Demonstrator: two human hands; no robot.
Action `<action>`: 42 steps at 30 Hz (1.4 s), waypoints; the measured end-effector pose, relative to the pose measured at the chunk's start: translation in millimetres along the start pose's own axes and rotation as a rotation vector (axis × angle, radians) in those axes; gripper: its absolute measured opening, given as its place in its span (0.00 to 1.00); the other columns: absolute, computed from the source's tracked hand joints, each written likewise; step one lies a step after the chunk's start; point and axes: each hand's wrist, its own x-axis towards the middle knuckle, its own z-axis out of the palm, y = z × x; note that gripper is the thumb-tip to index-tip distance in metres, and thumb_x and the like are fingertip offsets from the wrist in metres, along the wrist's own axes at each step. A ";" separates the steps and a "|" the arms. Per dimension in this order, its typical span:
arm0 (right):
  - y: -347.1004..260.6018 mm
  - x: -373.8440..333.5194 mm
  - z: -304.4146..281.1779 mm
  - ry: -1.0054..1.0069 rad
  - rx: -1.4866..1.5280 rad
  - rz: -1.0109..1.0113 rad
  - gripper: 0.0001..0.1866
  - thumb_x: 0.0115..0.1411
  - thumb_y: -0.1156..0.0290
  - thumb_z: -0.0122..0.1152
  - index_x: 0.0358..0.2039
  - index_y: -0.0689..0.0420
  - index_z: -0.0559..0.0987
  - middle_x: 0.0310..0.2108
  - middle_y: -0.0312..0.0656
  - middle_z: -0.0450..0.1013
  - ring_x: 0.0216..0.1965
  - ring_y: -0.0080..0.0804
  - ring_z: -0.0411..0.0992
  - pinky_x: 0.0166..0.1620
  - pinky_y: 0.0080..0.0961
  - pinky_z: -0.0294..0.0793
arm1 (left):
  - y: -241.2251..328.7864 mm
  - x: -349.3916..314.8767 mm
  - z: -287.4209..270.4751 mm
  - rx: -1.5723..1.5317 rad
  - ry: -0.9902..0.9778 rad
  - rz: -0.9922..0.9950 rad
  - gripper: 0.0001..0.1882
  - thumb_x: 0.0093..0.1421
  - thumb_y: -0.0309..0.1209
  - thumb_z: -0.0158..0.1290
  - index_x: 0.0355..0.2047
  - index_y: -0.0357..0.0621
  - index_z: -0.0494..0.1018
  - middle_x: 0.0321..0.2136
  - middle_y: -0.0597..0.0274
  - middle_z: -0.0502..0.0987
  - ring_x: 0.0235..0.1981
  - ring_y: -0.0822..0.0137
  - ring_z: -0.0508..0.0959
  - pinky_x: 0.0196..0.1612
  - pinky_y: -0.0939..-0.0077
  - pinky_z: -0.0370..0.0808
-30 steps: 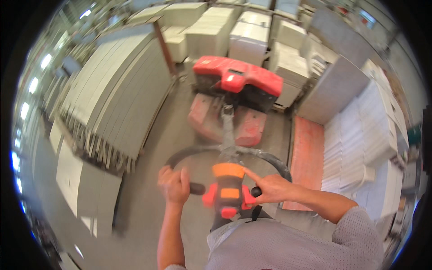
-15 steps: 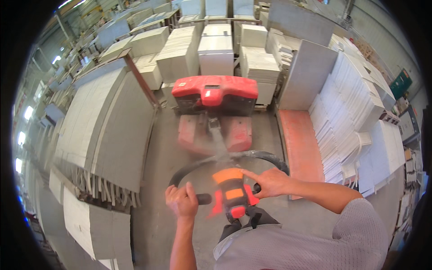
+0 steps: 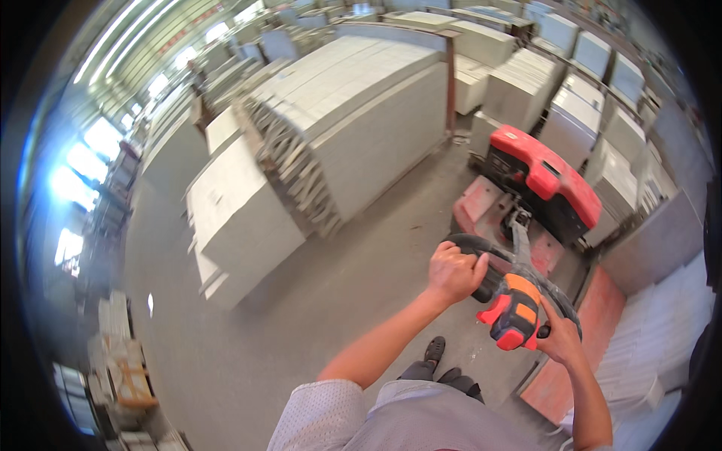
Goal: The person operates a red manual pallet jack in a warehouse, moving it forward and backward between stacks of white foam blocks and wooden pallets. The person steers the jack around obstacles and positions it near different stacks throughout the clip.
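A red and black electric pallet truck [image 3: 549, 169] stands at the right of the head view, its tiller arm [image 3: 520, 233] slanting toward me. At the end of the arm is an orange, black and red control head [image 3: 519, 312] inside a dark loop handle [image 3: 568, 297]. My left hand [image 3: 456, 272] is closed around the handle on the left of the control head. On the other side, my right hand [image 3: 560, 338] wraps the right grip, with one finger stretched along the control head.
Left of the truck, a large block of stacked pale slabs [image 3: 383, 128] stands beside a lower pale stack [image 3: 248, 218]. An orange-red base [image 3: 579, 338] with white slabs [image 3: 654, 338] lies close on the right. More stacks [image 3: 575, 105] line the back. Grey floor [image 3: 361, 278] runs between them.
The view has swung left, so the truck now appears farther right and tilted. My left hand has shifted up along the handle; both hands still hold on.
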 end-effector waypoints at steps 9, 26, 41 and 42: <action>5.9 -43.2 28.4 0.013 0.009 -0.022 0.57 0.43 0.51 0.77 0.71 0.50 0.57 0.27 0.46 0.79 0.31 0.44 0.79 0.38 0.38 0.74 | 21.3 -43.7 -18.7 0.029 -0.004 -0.047 0.22 0.63 0.41 0.52 0.13 0.46 0.78 0.12 0.55 0.73 0.19 0.54 0.74 0.44 0.63 0.73; -62.7 -156.1 115.4 0.083 0.037 0.021 0.58 0.38 0.54 0.81 0.69 0.53 0.62 0.22 0.44 0.76 0.26 0.36 0.77 0.34 0.32 0.72 | 34.8 -154.1 -114.9 0.065 0.015 -0.046 0.22 0.61 0.42 0.54 0.12 0.45 0.79 0.12 0.53 0.74 0.20 0.54 0.76 0.41 0.64 0.74; -201.0 -292.3 275.7 0.102 0.113 0.062 0.58 0.37 0.56 0.82 0.69 0.54 0.61 0.15 0.40 0.71 0.17 0.28 0.69 0.27 0.27 0.68 | -2.7 -312.4 -279.4 0.008 -0.080 -0.017 0.21 0.60 0.41 0.54 0.14 0.47 0.80 0.13 0.55 0.75 0.19 0.56 0.76 0.44 0.65 0.73; -211.0 -302.4 283.3 0.106 0.110 0.065 0.58 0.37 0.56 0.82 0.69 0.54 0.61 0.14 0.40 0.70 0.16 0.28 0.69 0.26 0.27 0.67 | -3.7 -321.3 -291.6 0.004 -0.049 -0.010 0.21 0.60 0.41 0.54 0.14 0.47 0.81 0.13 0.55 0.75 0.19 0.56 0.76 0.44 0.65 0.73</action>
